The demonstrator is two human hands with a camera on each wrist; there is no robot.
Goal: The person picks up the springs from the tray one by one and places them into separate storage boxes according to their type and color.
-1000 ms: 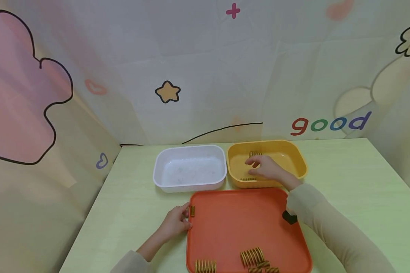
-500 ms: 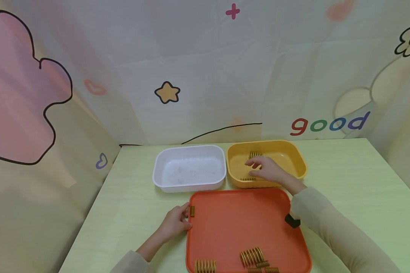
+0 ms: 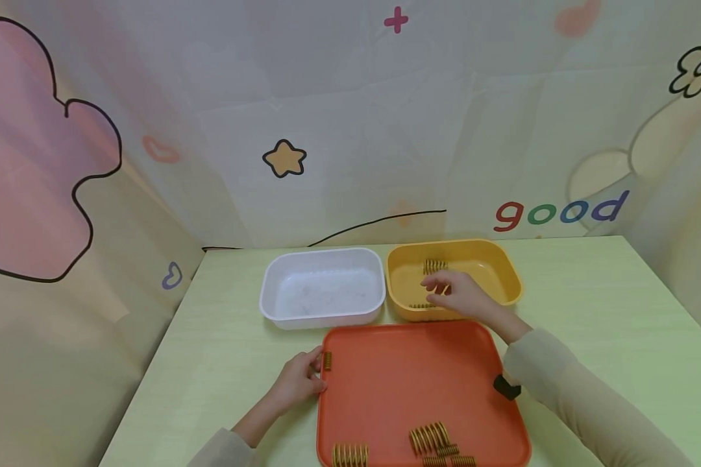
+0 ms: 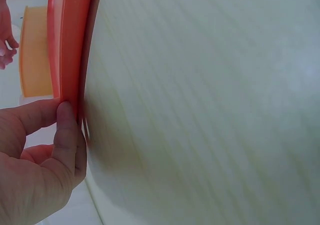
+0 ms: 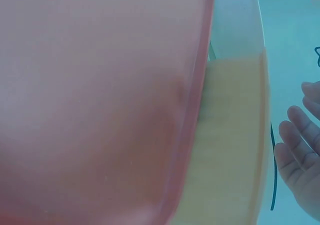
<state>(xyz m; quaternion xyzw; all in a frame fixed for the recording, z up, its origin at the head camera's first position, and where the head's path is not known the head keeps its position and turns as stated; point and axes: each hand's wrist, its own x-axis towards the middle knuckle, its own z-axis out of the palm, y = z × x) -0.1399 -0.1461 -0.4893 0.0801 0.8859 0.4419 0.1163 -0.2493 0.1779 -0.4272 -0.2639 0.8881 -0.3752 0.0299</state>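
Observation:
My left hand (image 3: 297, 378) pinches the left rim of the orange-red tray (image 3: 409, 383) between thumb and fingers; the left wrist view shows the fingertips (image 4: 65, 116) on that rim. Over the yellow bin (image 3: 491, 275) is my right hand (image 3: 457, 295), fingers loosely bent and apart, holding nothing. A large brass coil spring (image 3: 435, 266) lies in the bin beyond it, and a small spring (image 3: 422, 306) near the bin's front wall is partly hidden. On the tray, one small spring (image 3: 328, 360) sits beside my left fingers. Larger springs (image 3: 429, 439) and several small ones lie along its near side.
To the left of the yellow bin stands a white bin (image 3: 324, 292), close beside it. Both bins are behind the tray on the pale green table (image 3: 596, 298). A printed cloth backdrop (image 3: 350, 130) rises behind the table. A black piece (image 3: 507, 388) hangs at the right sleeve.
My right hand has shifted slightly to the right over the yellow bin, and its sleeve has moved outward. The left hand keeps its hold on the tray rim.

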